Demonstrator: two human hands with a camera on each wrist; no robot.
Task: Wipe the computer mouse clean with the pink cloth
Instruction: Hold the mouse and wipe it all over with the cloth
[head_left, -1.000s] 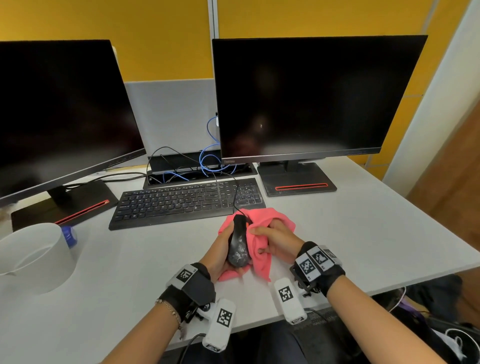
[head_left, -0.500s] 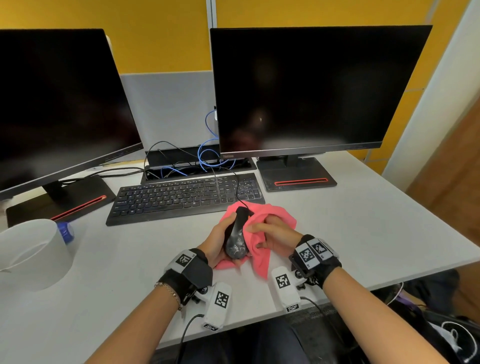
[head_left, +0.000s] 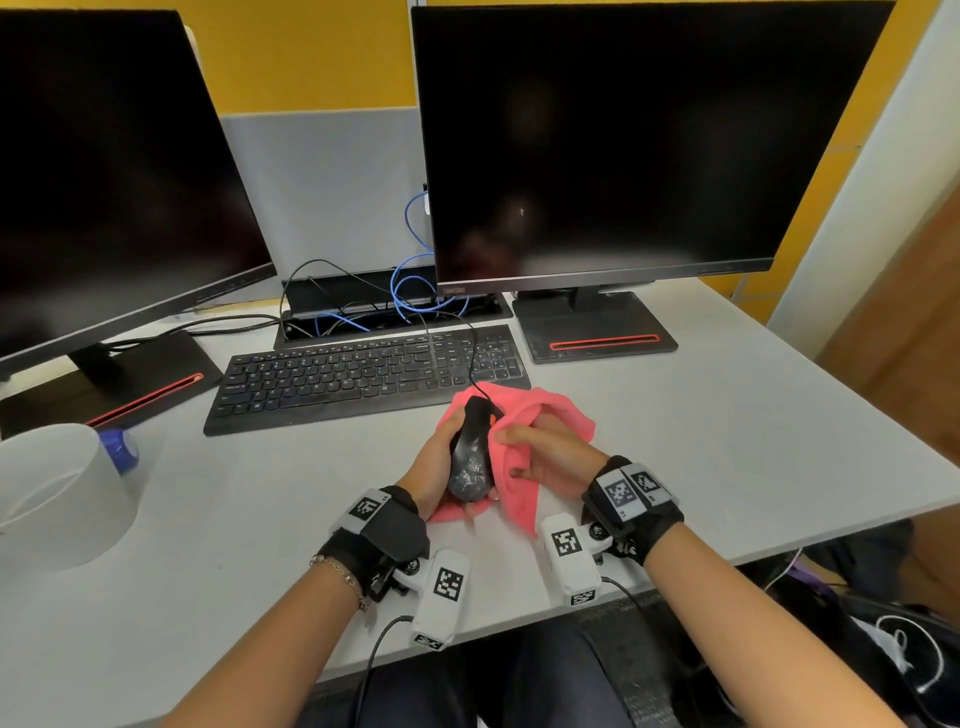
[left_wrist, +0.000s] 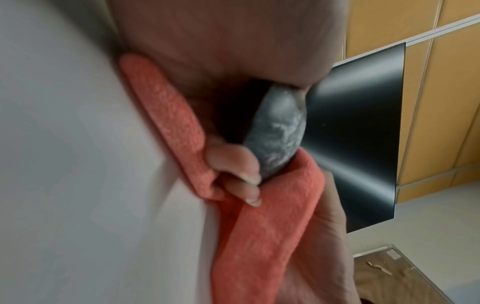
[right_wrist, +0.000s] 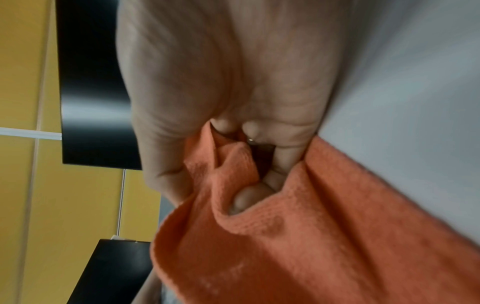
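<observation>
A black wired mouse (head_left: 470, 457) with pale smears on its back is held on its side above the desk. My left hand (head_left: 436, 460) grips it from the left, fingertips (left_wrist: 233, 162) curled under it against the mouse (left_wrist: 278, 131). My right hand (head_left: 545, 457) holds the bunched pink cloth (head_left: 519, 436) against the mouse's right side. The cloth (left_wrist: 272, 226) hangs under both hands and wraps the fingers (right_wrist: 249, 197) of my right hand in folds of cloth (right_wrist: 324, 236). The mouse's underside is hidden.
A black keyboard (head_left: 358, 374) lies just beyond the hands, with the mouse cable running over it. Two dark monitors (head_left: 623, 140) stand behind on red-striped bases. A white bowl (head_left: 57, 493) and a blue cap (head_left: 119, 449) sit at the left. The desk edge (head_left: 519, 623) is near.
The hands, mouse and cloth keep the same hold. My right hand has shifted slightly along the mouse with the cloth. The head view has tilted down a little.
</observation>
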